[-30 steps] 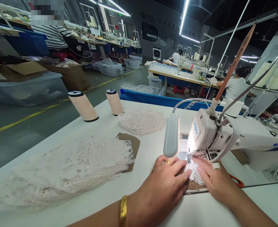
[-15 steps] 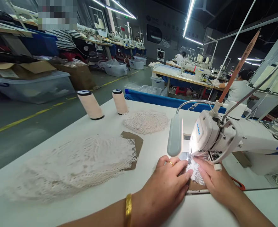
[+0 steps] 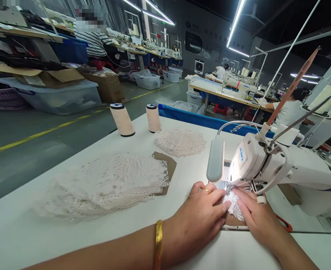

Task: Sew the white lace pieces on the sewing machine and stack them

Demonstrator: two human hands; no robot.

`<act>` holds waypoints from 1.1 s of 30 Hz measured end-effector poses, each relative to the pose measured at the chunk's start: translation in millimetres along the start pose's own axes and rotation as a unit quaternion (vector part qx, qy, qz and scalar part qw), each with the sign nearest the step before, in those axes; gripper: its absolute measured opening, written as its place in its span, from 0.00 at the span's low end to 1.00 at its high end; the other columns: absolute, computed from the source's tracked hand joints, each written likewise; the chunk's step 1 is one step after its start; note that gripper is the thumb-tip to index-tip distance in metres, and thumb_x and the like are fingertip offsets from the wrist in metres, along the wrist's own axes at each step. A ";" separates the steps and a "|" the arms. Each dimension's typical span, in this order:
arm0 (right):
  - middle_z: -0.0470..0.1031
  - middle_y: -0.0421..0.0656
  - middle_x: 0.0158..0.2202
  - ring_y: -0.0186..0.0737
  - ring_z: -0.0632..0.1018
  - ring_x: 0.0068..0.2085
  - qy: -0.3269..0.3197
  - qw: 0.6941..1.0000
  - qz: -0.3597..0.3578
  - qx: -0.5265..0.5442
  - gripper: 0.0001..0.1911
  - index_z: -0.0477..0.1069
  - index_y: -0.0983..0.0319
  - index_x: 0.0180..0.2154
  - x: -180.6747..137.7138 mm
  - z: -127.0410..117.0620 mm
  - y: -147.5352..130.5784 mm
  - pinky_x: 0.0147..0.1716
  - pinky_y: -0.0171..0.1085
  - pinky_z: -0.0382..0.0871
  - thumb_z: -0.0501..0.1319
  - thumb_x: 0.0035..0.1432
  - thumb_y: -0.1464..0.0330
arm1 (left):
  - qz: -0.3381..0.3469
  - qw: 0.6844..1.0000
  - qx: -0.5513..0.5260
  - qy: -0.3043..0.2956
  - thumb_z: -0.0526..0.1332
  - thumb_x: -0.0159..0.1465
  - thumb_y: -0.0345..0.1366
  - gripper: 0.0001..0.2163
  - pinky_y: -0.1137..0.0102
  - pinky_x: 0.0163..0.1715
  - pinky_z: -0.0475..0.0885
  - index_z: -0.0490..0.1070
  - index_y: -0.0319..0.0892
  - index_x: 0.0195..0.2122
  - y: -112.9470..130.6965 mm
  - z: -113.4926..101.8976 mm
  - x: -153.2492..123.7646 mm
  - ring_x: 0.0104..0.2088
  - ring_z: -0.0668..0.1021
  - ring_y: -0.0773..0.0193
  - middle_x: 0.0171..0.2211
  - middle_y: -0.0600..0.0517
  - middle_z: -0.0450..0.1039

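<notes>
A small piece of white lace [image 3: 234,206] lies beneath the needle area of a white sewing machine [image 3: 246,157], lit by its lamp. My left hand [image 3: 203,212], with a ring and a gold bracelet, grips the lace's left side, thumb and forefinger close to the presser foot. From the other side my right hand [image 3: 256,215] holds the lace down with thumb and fingertips. The needle's tip is hidden among the fingers. Partly under my right hand, an orange-handled tool [image 3: 285,224] shows only its loop.
To the left lies a large lace stack [image 3: 106,187] over brown card [image 3: 171,170]. Behind it are a smaller lace pile [image 3: 180,142] and two peach thread cones [image 3: 122,120]. A grey lamp [image 3: 215,159] hangs left of the machine head. Co-workers sit at other tables.
The view has swung slightly left, so the surroundings sit further right in the picture. Both hands keep nearly the same place on the lace at the machine.
</notes>
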State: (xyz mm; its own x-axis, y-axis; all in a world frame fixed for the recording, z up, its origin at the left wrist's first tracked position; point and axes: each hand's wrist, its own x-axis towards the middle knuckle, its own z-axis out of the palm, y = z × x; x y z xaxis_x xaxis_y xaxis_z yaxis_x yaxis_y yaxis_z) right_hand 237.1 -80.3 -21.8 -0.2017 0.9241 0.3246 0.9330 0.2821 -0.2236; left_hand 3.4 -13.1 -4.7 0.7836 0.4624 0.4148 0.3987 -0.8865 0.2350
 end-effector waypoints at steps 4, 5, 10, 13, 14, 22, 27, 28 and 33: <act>0.77 0.48 0.63 0.55 0.78 0.59 0.000 0.999 -0.046 0.017 0.22 0.74 0.55 0.63 -5.7 -0.3 -2.4 0.57 0.57 0.77 0.51 0.75 0.70 | 0.024 1.000 -0.004 0.013 0.61 0.70 0.32 0.04 0.57 0.47 0.57 0.74 0.45 0.44 0.4 -2.0 -2.9 0.47 0.77 0.54 0.47 0.52 0.79; 0.78 0.47 0.62 0.55 0.78 0.59 -0.005 0.998 -0.058 0.021 0.22 0.75 0.55 0.62 -6.8 -1.0 -3.7 0.58 0.58 0.75 0.51 0.74 0.71 | 0.029 0.999 -0.007 0.014 0.60 0.71 0.31 0.04 0.57 0.47 0.57 0.74 0.45 0.44 0.7 -2.3 -3.6 0.46 0.77 0.55 0.46 0.52 0.80; 0.81 0.44 0.58 0.54 0.78 0.56 -0.011 0.998 -0.056 0.032 0.21 0.76 0.54 0.58 -8.9 -1.9 -7.0 0.59 0.59 0.73 0.52 0.73 0.74 | 0.034 0.999 -0.024 0.017 0.57 0.74 0.30 0.06 0.58 0.46 0.57 0.74 0.45 0.42 1.4 -2.7 -4.0 0.44 0.77 0.57 0.43 0.53 0.80; 0.81 0.44 0.58 0.54 0.78 0.55 -0.012 0.998 -0.045 0.030 0.21 0.76 0.53 0.58 -8.8 -0.3 -6.0 0.58 0.58 0.74 0.53 0.73 0.73 | 0.034 0.999 -0.027 0.019 0.56 0.74 0.30 0.07 0.58 0.45 0.57 0.73 0.45 0.41 0.8 -2.4 -3.6 0.44 0.77 0.57 0.43 0.53 0.80; 0.81 0.44 0.58 0.53 0.79 0.55 -0.014 0.999 -0.042 0.028 0.21 0.76 0.53 0.58 -8.7 0.2 -5.7 0.57 0.57 0.75 0.53 0.73 0.73 | 0.034 0.999 -0.026 0.019 0.56 0.74 0.30 0.07 0.58 0.45 0.57 0.73 0.45 0.41 0.5 -2.2 -3.5 0.44 0.77 0.57 0.43 0.53 0.80; 0.80 0.48 0.56 0.53 0.79 0.56 0.005 0.999 -0.031 -0.012 0.21 0.77 0.53 0.58 -3.7 -2.6 -8.6 0.56 0.54 0.76 0.52 0.74 0.72 | 0.031 0.999 -0.002 0.018 0.60 0.71 0.31 0.04 0.59 0.44 0.57 0.74 0.45 0.42 -2.9 -0.2 1.5 0.43 0.77 0.57 0.42 0.53 0.80; 0.80 0.49 0.58 0.52 0.80 0.55 -0.004 0.998 -0.061 0.021 0.22 0.75 0.55 0.59 -4.7 -7.2 -10.7 0.55 0.54 0.75 0.52 0.71 0.75 | 0.033 0.999 -0.010 0.014 0.60 0.70 0.29 0.06 0.58 0.44 0.58 0.76 0.44 0.44 -3.6 -3.2 2.7 0.44 0.78 0.56 0.43 0.52 0.81; 0.80 0.48 0.57 0.52 0.80 0.54 -0.008 0.996 -0.079 0.036 0.23 0.74 0.55 0.59 -5.4 -8.0 -11.5 0.55 0.54 0.76 0.52 0.70 0.76 | 0.033 0.999 -0.018 0.012 0.59 0.71 0.29 0.07 0.58 0.45 0.58 0.76 0.44 0.44 -3.6 -4.2 1.9 0.44 0.78 0.56 0.43 0.52 0.81; 0.83 0.46 0.51 0.49 0.80 0.51 -0.009 0.990 -0.124 0.072 0.22 0.75 0.56 0.55 -6.0 -10.4 -16.3 0.51 0.51 0.76 0.52 0.68 0.79 | 0.028 0.998 -0.054 0.015 0.58 0.72 0.28 0.09 0.57 0.48 0.57 0.77 0.44 0.46 -5.2 -6.9 -1.7 0.45 0.77 0.56 0.42 0.53 0.82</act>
State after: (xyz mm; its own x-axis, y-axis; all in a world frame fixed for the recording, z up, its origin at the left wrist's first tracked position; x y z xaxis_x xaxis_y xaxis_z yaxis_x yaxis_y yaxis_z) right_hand 226.2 -93.2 -10.5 -0.4260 0.8254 0.3704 0.8021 0.5340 -0.2674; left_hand -3.3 -9.2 -0.6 0.7878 0.4133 0.4567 0.2993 -0.9049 0.3027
